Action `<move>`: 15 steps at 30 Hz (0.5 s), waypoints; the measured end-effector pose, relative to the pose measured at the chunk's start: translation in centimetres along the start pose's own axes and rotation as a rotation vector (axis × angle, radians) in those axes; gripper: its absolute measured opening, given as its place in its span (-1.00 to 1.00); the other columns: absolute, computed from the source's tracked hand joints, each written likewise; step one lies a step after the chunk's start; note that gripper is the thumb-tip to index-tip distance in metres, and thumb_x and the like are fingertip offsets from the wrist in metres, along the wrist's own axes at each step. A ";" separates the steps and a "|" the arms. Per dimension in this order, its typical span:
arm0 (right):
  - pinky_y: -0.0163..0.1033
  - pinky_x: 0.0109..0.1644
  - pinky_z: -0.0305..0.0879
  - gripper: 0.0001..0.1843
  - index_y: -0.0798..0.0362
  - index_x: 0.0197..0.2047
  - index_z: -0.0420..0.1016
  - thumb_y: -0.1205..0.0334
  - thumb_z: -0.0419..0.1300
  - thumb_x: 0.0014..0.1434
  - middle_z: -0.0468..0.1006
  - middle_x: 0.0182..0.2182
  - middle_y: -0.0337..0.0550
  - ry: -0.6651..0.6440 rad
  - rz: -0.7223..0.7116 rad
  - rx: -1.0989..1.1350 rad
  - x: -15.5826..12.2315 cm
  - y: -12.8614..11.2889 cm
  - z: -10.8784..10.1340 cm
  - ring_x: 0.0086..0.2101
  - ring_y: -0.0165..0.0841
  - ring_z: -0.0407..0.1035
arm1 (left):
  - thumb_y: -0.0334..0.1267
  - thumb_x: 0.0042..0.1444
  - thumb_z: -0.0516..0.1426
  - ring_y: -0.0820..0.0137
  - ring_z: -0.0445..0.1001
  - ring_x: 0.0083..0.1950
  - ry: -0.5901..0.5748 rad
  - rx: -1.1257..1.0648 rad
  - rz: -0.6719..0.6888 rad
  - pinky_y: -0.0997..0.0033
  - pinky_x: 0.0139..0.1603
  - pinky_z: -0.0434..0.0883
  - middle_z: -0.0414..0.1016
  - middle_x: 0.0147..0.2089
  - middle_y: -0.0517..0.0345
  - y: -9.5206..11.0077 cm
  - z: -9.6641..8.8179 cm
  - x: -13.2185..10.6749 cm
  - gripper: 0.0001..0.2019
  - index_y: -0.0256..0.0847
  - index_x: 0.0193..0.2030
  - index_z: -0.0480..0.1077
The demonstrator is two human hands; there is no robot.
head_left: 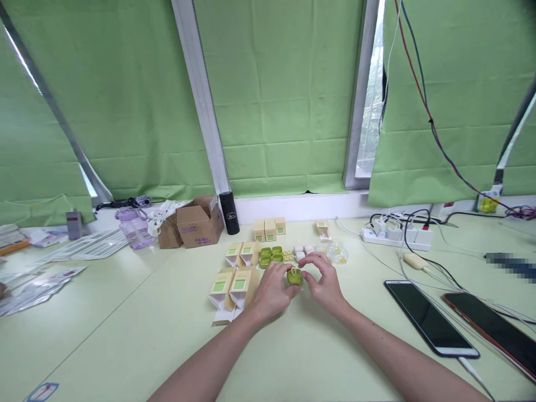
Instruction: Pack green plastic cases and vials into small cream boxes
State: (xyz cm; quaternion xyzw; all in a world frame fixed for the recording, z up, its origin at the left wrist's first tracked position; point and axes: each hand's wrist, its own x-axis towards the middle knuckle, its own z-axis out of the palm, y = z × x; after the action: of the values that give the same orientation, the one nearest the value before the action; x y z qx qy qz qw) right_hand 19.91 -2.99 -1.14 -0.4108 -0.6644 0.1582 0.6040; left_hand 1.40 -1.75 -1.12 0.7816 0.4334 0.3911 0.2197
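Green blinds (pixel 278 111) hang behind a pale bench (pixel 146 346). Below mid-frame, the grip of the left hand (pixel 270 291) is clamped on a little green case (pixel 295 278), seemingly steadying it for the right hand (pixel 326 287); can't tell if that one's grip is closed on anything. Green containers (pixel 265 262) sit just behind, probably for easy reach, open boxes (pixel 247 276) center-left, mouths facing down-frame, and a phone (pixel 431 318) lower right, presumably charging.

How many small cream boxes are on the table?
8 small cream boxes: two left of the left hand, two behind those, three at the back, one farther right. Others may be hidden.
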 end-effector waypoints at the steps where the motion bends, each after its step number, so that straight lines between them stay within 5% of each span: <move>1: 0.14 0.17 0.25 -0.82 -0.12 -0.22 0.61 0.34 0.26 0.14 0.59 -0.18 -0.07 -0.004 -0.007 -0.008 0.0 -0.1 0.0 -0.03 -0.03 0.40 | -0.28 0.03 0.36 0.04 0.45 0.11 -0.004 0.008 0.004 0.05 0.10 0.39 0.53 0.02 -0.02 0.1 -0.1 0.0 -0.59 -0.07 0.07 0.53; 9: 0.12 0.13 0.25 -0.82 -0.12 -0.24 0.57 0.37 0.23 0.14 0.61 -0.21 -0.10 -0.033 -0.037 -0.073 0.0 0.2 0.1 -0.05 -0.04 0.40 | -0.35 -0.05 0.37 0.07 0.44 -0.01 -0.018 0.052 0.062 0.17 -0.02 0.37 0.53 -0.11 0.02 0.2 0.1 -0.1 -0.65 -0.07 -0.06 0.57; 15: 0.17 0.18 0.16 -0.65 -0.12 -0.05 0.57 0.43 0.21 0.14 0.66 -0.16 -0.10 -0.160 -0.178 -0.297 0.8 1.3 -0.6 0.03 0.01 0.35 | -0.32 -0.03 0.37 0.04 0.43 0.00 -0.044 0.109 0.037 0.16 -0.04 0.36 0.54 -0.13 0.01 0.5 0.1 0.0 -0.69 -0.11 -0.10 0.54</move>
State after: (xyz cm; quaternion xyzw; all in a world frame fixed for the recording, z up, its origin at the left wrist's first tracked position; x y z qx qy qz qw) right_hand 21.03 -1.80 -1.44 -0.4214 -0.7599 0.0363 0.4936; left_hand 1.73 -2.01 -0.88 0.8086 0.4346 0.3539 0.1790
